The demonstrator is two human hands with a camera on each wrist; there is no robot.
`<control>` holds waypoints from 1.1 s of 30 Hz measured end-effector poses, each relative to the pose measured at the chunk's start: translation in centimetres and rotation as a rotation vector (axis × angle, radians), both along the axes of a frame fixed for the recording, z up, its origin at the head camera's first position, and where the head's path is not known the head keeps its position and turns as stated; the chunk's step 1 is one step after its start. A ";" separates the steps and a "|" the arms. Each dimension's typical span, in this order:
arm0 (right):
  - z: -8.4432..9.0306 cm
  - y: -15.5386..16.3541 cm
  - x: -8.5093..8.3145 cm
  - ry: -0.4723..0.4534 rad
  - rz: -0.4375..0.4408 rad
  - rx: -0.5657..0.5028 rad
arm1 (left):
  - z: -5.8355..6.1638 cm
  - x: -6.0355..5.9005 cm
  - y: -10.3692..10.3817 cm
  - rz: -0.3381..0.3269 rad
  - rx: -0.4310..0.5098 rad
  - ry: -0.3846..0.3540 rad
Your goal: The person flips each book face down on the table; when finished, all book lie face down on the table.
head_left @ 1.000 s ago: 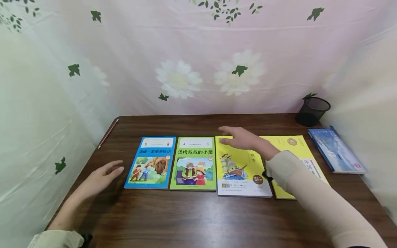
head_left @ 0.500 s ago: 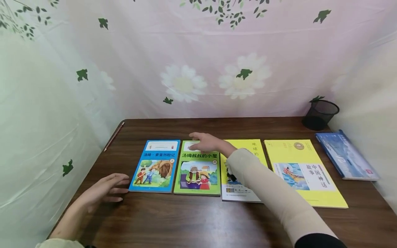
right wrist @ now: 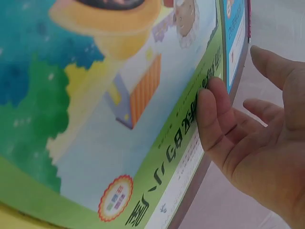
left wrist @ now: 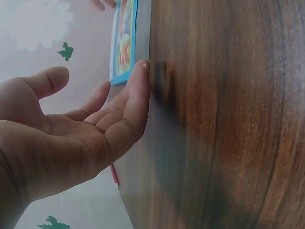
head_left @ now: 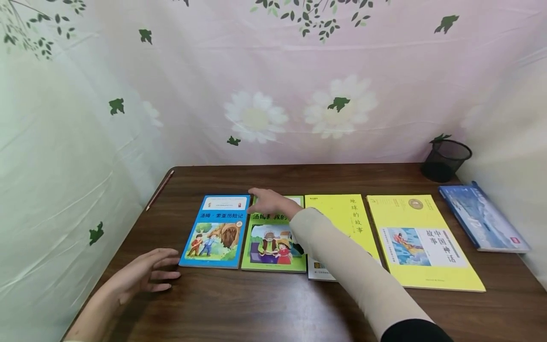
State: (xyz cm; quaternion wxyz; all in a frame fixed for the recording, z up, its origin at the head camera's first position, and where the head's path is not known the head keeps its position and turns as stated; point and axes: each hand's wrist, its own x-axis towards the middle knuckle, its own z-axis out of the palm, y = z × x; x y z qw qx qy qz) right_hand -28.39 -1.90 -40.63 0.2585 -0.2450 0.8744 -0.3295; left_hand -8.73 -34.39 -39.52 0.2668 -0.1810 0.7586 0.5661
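A blue book (head_left: pixel 215 237) with a cartoon cover lies flat at the left of a row of books. My left hand (head_left: pixel 147 273) is beside its lower left corner, fingers relaxed and holding nothing; the left wrist view shows the fingertips close over the wood near the blue cover. To the right lies a green book (head_left: pixel 271 244). My right hand (head_left: pixel 271 202) is over its top part, fingers pointing left toward the blue book's upper right corner. In the right wrist view the fingers (right wrist: pixel 209 114) are loosely bent above the green cover, gripping nothing.
Two yellow books lie to the right, one partly under my right sleeve (head_left: pixel 342 251) in view, the other (head_left: pixel 423 242) beside it. Farther right are a blue-white book (head_left: pixel 483 218) and a black mesh pen cup (head_left: pixel 446 159). A pencil (head_left: pixel 160 190) lies along the left edge.
My right hand has moved left from above the first yellow book to above the green book. My left hand has come nearer the blue book's lower left corner. The view has shifted slightly.
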 end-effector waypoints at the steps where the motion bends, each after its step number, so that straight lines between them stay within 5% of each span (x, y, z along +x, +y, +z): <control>1: -0.1 -0.1 0.0 0.006 -0.006 0.012 | 0.0 0.1 0.0 0.003 0.010 -0.001; 14: -0.3 -0.8 -0.1 0.026 -0.073 0.082 | -0.2 0.4 -0.3 0.061 0.124 -0.064; 25: -0.6 -1.2 0.1 0.145 -0.083 0.147 | -0.1 0.7 -0.8 0.056 0.239 -0.084; 33: -1.1 -1.6 -0.1 0.191 -0.076 0.202 | -0.2 1.2 -1.3 0.083 0.412 -0.102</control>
